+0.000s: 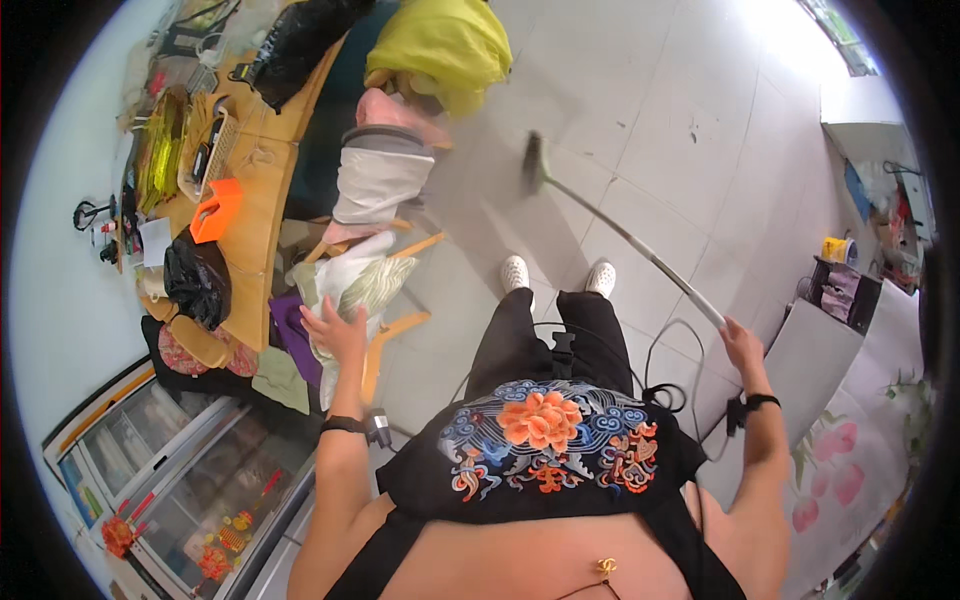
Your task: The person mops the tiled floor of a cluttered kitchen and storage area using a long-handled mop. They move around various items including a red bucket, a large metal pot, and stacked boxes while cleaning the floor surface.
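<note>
My right hand (742, 347) is wrapped round the upper end of a broom's pale handle (640, 248). The handle slants up and left to a dark broom head (533, 165) at the floor, beyond my white shoes. On the left, my left hand (340, 332) has its fingers spread over a white and green patterned cloth (375, 285) on a wooden-legged chair (395, 332). Whether the palm presses on the cloth cannot be told. A purple piece of fabric (292, 328) hangs beside that hand.
Chairs draped with a white cover (380, 185) and a yellow-green cloth (440, 50) line a wooden table (258, 195) holding an orange box (216, 211). A glass-topped freezer (200, 480) stands lower left. Right are a flowered cover (840, 470) and a cable (690, 325) near my leg.
</note>
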Demonstrator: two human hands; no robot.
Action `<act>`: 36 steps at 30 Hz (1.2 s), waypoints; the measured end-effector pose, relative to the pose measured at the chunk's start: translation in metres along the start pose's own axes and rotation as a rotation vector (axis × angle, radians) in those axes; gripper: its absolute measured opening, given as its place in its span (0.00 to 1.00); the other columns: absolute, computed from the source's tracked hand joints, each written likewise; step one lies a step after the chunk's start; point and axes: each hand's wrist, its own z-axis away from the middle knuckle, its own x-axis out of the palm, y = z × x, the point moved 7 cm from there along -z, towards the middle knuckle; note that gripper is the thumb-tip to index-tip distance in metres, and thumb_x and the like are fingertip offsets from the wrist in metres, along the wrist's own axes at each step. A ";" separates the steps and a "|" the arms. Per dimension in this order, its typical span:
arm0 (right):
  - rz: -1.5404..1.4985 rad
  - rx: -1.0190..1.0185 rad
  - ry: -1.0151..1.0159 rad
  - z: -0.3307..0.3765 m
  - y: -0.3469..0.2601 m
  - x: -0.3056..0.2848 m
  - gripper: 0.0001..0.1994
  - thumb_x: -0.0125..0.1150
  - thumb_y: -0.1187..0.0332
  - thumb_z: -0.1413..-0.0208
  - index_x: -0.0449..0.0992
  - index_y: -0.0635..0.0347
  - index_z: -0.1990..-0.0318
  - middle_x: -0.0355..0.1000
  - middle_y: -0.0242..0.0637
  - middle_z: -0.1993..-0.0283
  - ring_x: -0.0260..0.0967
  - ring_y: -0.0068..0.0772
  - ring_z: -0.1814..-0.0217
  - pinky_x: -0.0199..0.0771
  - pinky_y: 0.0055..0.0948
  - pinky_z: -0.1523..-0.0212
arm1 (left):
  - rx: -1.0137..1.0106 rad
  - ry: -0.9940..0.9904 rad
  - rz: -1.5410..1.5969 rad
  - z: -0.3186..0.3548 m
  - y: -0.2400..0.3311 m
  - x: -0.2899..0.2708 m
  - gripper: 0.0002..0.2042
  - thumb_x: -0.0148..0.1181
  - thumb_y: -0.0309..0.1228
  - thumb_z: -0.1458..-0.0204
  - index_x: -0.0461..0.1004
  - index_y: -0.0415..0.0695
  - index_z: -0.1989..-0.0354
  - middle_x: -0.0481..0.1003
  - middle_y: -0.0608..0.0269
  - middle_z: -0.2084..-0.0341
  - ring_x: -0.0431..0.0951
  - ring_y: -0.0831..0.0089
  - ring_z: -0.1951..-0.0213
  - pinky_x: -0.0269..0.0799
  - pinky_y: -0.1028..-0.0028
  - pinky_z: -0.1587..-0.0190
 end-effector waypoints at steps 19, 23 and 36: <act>-0.361 -0.443 0.065 -0.288 -0.233 0.021 0.21 0.48 0.51 0.45 0.69 0.47 0.47 0.74 0.47 0.61 0.70 0.50 0.57 0.69 0.45 0.58 | -0.264 -0.193 0.030 0.167 0.073 0.017 0.29 0.61 0.47 0.56 0.64 0.46 0.46 0.51 0.43 0.39 0.50 0.47 0.38 0.50 0.49 0.41; -0.385 -0.626 -0.057 -0.344 -0.330 -0.013 0.16 0.47 0.54 0.44 0.69 0.49 0.52 0.74 0.44 0.65 0.71 0.48 0.60 0.70 0.45 0.61 | 0.002 -0.267 -0.028 0.307 0.102 0.051 0.26 0.63 0.37 0.57 0.65 0.43 0.48 0.54 0.37 0.42 0.52 0.43 0.40 0.48 0.50 0.40; -0.270 -0.550 -0.129 -0.446 -0.342 -0.031 0.16 0.47 0.58 0.46 0.69 0.46 0.50 0.72 0.40 0.53 0.68 0.45 0.49 0.69 0.43 0.53 | -0.280 -0.489 0.493 0.315 0.332 0.021 0.18 0.59 0.36 0.53 0.71 0.40 0.55 0.70 0.49 0.54 0.66 0.53 0.47 0.59 0.60 0.44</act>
